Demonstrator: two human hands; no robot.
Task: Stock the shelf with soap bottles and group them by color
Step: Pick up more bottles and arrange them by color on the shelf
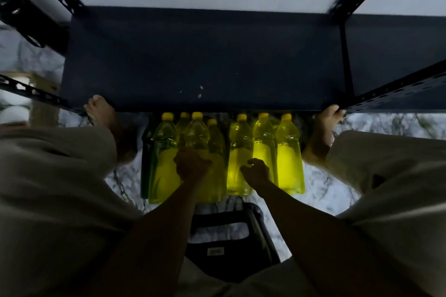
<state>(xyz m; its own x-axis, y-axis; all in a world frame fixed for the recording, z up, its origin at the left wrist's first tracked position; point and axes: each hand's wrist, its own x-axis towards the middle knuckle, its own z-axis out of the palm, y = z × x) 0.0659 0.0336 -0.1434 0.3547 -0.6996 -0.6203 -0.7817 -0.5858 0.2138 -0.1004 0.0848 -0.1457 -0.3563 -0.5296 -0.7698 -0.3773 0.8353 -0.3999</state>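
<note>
- Head view, looking steeply down: yellow soap bottles with yellow caps stand in a tight row on the marble floor, just under the front edge of a dark metal shelf.
- One dark green bottle stands at the left end of the row, touching the nearest yellow one.
- Left hand is curled round the body of a yellow bottle in the left cluster, fingers wrapped on its front.
- Right hand has its fingers bent against the lower part of a yellow bottle in the right cluster; in this dim light it is unclear whether it truly grips the bottle or only touches it.
- Shelf board above the bottles is bare apart from a few pale specks near its front edge.
- Bare feet, the left foot and the right foot, sit on either side of the row, beside the shelf's slotted uprights.
- Black stool shows between the forearms, below the bottles.
- Pale trousers cover both knees at the sides.
</note>
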